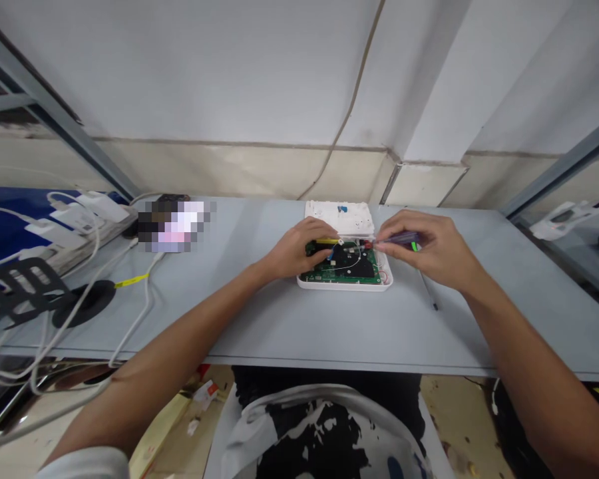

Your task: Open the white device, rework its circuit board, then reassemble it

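As left hand (295, 250) arches over board (347, 273), right hand (436, 249) pinching purple tool (404, 237).

Opened shallow white plastic casing (344, 287) with its green circuit board (369, 271) exposed, a slim purple-handled tool (404, 237) over its back right part.

The casing lies flat on the worktop (274, 313), open side up, rounded corners at its near edge; the left grip (299, 247) covers part of its left side. Black patches spread across the board, a thin white cable (358, 255) loops over them, and thin red wiring (385, 275) shows near the right corner. The tool, held in the right grip (432, 249), lies nearly level, pointing left; its tip is too small to make out. Just behind sits a flat white plastic panel (324, 216) bearing a small blue piece (342, 209).
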Demonstrator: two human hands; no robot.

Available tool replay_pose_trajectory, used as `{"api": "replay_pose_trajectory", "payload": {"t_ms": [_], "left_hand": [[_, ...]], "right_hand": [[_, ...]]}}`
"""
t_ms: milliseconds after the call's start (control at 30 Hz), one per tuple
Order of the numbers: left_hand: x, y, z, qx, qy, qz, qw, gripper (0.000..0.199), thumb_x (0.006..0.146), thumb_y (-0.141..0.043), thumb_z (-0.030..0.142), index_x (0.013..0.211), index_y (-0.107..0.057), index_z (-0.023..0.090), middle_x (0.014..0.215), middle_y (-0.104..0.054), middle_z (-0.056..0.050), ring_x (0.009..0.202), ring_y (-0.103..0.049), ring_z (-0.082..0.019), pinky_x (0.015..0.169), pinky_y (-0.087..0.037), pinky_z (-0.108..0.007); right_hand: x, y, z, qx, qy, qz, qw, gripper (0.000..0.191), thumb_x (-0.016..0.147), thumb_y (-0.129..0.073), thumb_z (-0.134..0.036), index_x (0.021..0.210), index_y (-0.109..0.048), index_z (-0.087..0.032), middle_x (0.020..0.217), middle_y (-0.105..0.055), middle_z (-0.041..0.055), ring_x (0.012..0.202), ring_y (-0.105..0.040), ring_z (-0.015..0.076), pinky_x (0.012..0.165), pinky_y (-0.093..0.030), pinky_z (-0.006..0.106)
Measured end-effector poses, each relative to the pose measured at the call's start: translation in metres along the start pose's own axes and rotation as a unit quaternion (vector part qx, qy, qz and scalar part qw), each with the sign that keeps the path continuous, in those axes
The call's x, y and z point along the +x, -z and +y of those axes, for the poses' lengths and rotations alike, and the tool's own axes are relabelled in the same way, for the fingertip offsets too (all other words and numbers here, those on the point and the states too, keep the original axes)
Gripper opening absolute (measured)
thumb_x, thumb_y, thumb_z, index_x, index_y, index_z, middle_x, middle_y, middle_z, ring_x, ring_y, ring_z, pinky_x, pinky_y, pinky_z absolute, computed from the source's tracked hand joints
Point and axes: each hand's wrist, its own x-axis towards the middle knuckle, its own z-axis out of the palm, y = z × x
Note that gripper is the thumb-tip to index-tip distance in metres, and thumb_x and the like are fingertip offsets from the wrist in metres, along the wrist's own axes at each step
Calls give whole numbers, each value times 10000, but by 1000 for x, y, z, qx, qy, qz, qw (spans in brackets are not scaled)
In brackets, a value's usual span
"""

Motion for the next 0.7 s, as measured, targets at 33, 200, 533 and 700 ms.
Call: {"api": "replay_pose_trajectory", "payload": {"t_ms": [33,200,533,700], "left_hand": [[0,-1,-3,13,-1,-2,1000,262,1003,-647,281,1248,-728,232,1337,-727,-103,1315,-616,-275,1149,-516,-530],[-5,-10,-15,54,10,-39,998,332,1059,-556,295,1356,-667,197,1504,-639,-142,1428,-565,-289,1219,-453,-563],[-3,-12,-6,105,49,-61,991,438,1122,-409,347,1490,-593,196,1507,-655,-104,1446,-570,-279,1231,-443,-511],[-3,-13,-1,123,81,-69,987,479,1130,-388,391,1529,-563,190,1544,-626,-105,1466,-556,-281,1235,-439,-497]], "right_hand": [[-3,0,-7,-11,10,-10,1000,151,921,-772,-402,903,-770,-252,940,-782,40,781,-701,180,663,-553,302],[-19,-8,-24,-42,26,-56,997,75,938,-749,-321,952,-745,-247,908,-785,15,678,-678,139,595,-533,261],[-57,-43,-34,-187,230,14,955,241,992,-576,-50,1135,-694,-204,1020,-769,110,875,-745,217,794,-665,381],[-75,-52,-34,-247,296,60,921,358,915,-650,24,1199,-708,-186,1046,-795,146,859,-744,259,758,-673,428]]}}
